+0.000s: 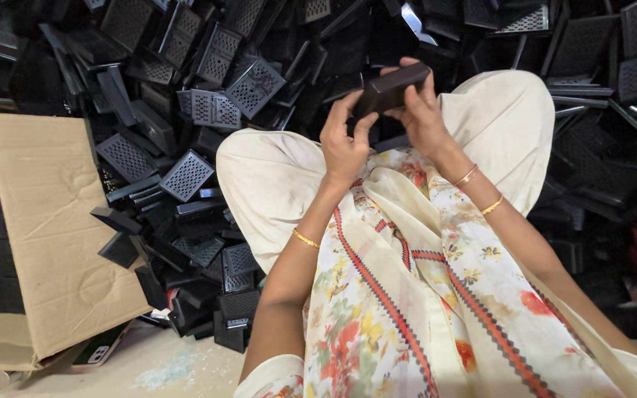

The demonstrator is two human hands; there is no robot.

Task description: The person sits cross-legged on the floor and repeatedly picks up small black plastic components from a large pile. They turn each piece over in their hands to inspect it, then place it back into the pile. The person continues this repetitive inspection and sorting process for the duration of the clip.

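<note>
Both hands pinch one black plastic casing [391,88] above the lap — left hand [343,144] underneath, right hand [420,116] wrapping its end. Probably light, rigid, smooth — best gripped by the edges.

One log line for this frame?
left hand: on black plastic part | right hand: holding same part | below: pile of black grille parts

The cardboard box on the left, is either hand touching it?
No, both the left hand and right hand hold a black part, away from the box.
</note>
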